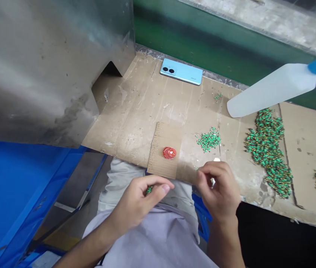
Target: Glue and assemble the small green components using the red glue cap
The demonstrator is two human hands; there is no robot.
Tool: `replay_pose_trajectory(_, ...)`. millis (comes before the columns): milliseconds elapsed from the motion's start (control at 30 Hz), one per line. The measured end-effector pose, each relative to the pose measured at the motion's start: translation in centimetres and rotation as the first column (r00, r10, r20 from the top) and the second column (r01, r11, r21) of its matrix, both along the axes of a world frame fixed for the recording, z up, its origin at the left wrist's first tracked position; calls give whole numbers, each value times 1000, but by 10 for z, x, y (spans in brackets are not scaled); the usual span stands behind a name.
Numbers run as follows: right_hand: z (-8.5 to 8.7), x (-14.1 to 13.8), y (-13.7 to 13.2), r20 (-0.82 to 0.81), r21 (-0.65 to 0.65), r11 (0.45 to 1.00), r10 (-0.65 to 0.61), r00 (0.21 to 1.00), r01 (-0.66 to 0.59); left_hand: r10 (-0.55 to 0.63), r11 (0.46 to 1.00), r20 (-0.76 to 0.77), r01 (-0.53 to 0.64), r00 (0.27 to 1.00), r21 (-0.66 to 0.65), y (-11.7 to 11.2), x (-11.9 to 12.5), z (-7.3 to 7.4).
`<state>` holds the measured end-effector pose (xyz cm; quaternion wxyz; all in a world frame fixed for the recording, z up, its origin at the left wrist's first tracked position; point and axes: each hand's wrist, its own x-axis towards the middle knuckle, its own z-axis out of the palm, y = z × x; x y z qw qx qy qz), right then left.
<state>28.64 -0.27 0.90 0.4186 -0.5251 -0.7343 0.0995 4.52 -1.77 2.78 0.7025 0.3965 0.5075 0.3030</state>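
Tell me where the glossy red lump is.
In the head view, the lump sits near centre, on the brown cardboard rectangle, left of the nearest small green heap.

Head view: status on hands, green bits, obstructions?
Left hand curled round green bits. Right hand curled, hold unclear. Red blob on card. Bottle near large pile, away from hands.

Head-worn view, facing forward and down, near the hands (pixel 136 201)

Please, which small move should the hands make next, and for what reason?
Perhaps bring the pinching right hand toward the left hand, since small green pieces show within the left hand's curl and the two hands are apart. What the right hand pinches, if anything, is unclear.
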Motion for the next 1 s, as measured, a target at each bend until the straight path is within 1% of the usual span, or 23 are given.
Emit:
replay_pose_trajectory(67,3,-12,-6,17,51,983,174,985,-174,-45,997,-76,49,996,58,0,6,4)
replay_pose_trajectory(100,4,-17,-9,33,69,970,231,972,-233,-55,996,-93,61,994,69,0,8,6)
replay_pose_trajectory(167,3,-23,-11,69,83,950,294,953,-300,-62,993,-113,72,992,88,0,10,10)
replay_pose_trajectory(267,2,-25,-10,103,71,932,346,932,-354,-57,985,-125,76,990,153,0,9,11)
replay_pose_trajectory(333,4,-25,-8,81,53,919,386,919,-391,-52,974,-133,79,990,211,0,7,10)
replay_pose_trajectory(433,9,-25,-6,-38,31,903,430,902,-429,-41,947,-173,93,984,306,-2,7,9)
replay_pose_trajectory(500,14,-24,-4,-117,-13,897,437,892,-441,-33,922,-199,106,980,373,-4,8,8)
replay_pose_trajectory(567,17,-22,-3,-153,-69,886,444,883,-458,-31,905,-225,122,974,406,-4,8,7)
replay_pose_trajectory(667,19,-18,-2,-131,-127,874,455,881,-470,-29,906,-271,140,962,399,-2,8,6)
replay_pose_trajectory(833,18,-17,0,-84,-142,876,453,887,-461,-45,915,-269,148,962,376,3,7,5)
replay_pose_trajectory(933,18,-19,3,-111,-171,856,476,872,-489,-66,941,-239,139,969,308,3,4,4)
replay_pose_trajectory(1000,15,-22,6,-163,-196,840,480,862,-505,-58,968,-191,102,980,230,2,2,1)
